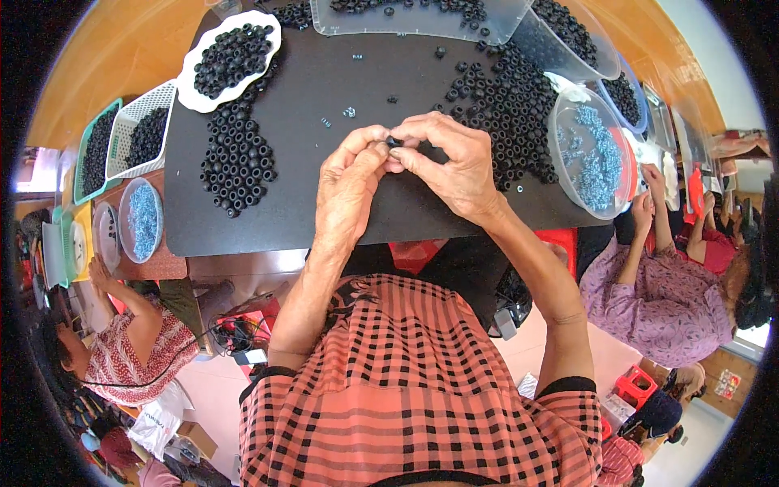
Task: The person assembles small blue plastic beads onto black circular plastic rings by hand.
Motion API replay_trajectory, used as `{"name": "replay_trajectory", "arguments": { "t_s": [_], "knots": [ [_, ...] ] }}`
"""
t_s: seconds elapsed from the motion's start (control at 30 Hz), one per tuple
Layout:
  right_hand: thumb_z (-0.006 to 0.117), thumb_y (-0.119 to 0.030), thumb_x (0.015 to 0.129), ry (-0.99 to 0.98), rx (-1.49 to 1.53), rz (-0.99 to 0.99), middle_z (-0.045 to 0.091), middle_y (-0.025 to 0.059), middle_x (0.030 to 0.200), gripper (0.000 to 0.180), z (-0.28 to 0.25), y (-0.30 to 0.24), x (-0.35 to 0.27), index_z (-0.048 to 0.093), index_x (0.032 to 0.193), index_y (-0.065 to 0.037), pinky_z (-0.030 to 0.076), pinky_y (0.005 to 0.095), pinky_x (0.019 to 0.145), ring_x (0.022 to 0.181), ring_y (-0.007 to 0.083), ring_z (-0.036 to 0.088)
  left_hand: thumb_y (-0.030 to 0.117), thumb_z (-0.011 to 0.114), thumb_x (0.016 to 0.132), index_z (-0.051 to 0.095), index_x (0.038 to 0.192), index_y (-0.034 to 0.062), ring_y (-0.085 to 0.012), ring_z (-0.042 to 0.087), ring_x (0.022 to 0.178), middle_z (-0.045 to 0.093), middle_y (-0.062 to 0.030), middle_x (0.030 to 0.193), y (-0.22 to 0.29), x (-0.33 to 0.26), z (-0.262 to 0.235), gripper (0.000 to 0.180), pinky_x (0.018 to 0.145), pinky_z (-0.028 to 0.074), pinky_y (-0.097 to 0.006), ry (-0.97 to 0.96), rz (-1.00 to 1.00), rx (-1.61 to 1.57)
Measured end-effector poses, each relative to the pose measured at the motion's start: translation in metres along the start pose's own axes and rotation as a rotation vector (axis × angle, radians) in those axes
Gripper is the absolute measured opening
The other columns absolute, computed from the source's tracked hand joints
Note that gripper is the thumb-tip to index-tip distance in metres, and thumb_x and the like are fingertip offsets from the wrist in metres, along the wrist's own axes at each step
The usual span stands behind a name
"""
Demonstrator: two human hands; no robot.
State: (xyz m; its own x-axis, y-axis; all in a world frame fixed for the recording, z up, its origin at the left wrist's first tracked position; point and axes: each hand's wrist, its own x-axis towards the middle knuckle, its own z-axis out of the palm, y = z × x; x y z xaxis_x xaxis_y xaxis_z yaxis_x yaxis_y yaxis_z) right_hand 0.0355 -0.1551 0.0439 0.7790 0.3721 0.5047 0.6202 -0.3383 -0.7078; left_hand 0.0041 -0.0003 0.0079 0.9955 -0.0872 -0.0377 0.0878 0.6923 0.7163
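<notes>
My left hand (pixel 350 183) and my right hand (pixel 451 161) meet over the near middle of the dark table (pixel 300 162). Pinched between their fingertips is a small black round piece (pixel 393 141); both hands are closed on it. The fingers partly cover it, so any smaller part in it is hidden. Just beyond the hands lie a few tiny pale-blue clear parts (pixel 349 112) and a small black bit (pixel 393 99). To the right spreads a heap of black ring-like pieces (pixel 519 105) with open centres. More such pieces (pixel 235 158) lie at the left.
A white scalloped plate (pixel 195 91) holds black pieces at the far left. Along the far edge stands a clear plastic bin (pixel 422 26). At the right, a round clear tub (pixel 561 154) contains pale-blue parts. Other people sit at both sides, with a basket (pixel 122 154) at left.
</notes>
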Motion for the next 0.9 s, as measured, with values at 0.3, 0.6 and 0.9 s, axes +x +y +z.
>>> {"name": "replay_trajectory", "arguments": {
  "t_s": [0.3,0.6,0.9],
  "knots": [
    [0.072,-0.004,0.075,0.028,0.148,0.057,0.064,0.0063,0.078,0.011,0.004,0.003,-0.001,0.066,0.085,-0.002,0.048,0.0270,0.061,0.067,0.0137,0.062,0.005,0.053,0.090,0.057,0.107,-0.0064,-0.0219,0.062,0.088,0.063,-0.0129,0.093,0.003,0.000,-0.006,0.021,0.083,0.050,-0.034,-0.052,-0.183,-0.144],
    [0.065,-0.007,0.081,-0.031,-0.136,0.094,0.066,0.0062,0.079,0.016,-0.009,0.042,0.061,0.066,0.096,-0.002,0.049,0.0263,0.064,0.069,0.0114,0.060,0.008,0.052,0.090,0.055,0.099,-0.0024,-0.0223,0.061,0.083,0.063,-0.0143,0.085,0.002,-0.003,-0.010,0.014,0.078,0.050,-0.034,-0.122,-0.142,-0.184],
    [0.062,-0.005,0.075,-0.254,-0.489,-0.302,0.062,0.0125,0.085,0.018,0.038,0.087,0.127,0.063,0.093,-0.003,0.050,0.0403,0.068,0.073,0.0304,0.062,0.006,0.048,0.089,0.052,0.098,-0.0013,-0.0224,0.061,0.083,0.063,-0.0165,0.087,0.003,-0.003,-0.007,0.012,0.079,0.050,-0.035,-0.050,-0.168,-0.242]
  ]
}}
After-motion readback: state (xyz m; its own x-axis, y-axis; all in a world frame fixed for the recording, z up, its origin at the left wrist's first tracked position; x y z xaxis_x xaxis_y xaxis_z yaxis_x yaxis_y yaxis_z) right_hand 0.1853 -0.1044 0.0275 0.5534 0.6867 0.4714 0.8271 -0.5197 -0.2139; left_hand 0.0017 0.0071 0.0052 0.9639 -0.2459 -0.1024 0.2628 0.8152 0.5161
